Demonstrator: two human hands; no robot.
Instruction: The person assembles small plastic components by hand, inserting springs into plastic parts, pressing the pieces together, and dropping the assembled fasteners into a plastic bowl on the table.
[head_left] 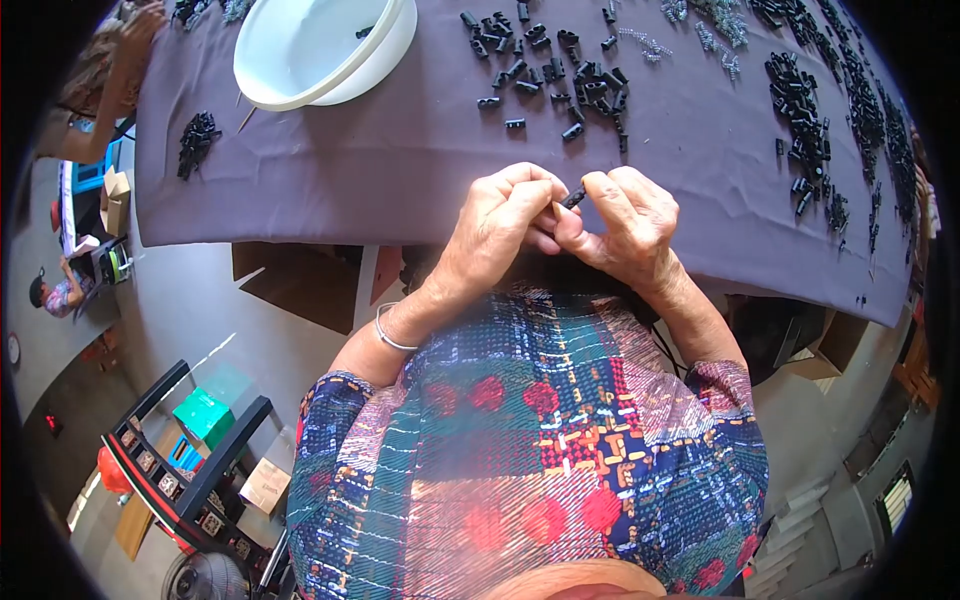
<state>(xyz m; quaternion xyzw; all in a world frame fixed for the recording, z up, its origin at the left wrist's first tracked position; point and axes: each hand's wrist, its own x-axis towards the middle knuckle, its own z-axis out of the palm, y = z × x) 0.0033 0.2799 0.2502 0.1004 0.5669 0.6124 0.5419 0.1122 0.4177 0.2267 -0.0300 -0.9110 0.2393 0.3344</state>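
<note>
Near the table's front edge, my left hand [505,215] and my right hand [627,218] meet, fingers pinched round a small black part [573,198]. The part slants between the fingertips of both hands, and its lower end is hidden by them. Beyond my hands, loose black parts [597,90] lie scattered on the purple cloth. A white bowl [398,62] stands at the upper left with a black piece [364,32] inside. To its lower left is a small heap of black parts [197,140].
Larger piles of black parts [797,105] cover the right side of the table [400,190]. Clear or grey pieces [722,22] lie at the top right. Another person's arm [85,145] shows at the upper left. An open cardboard box [300,285] is under the table's front edge.
</note>
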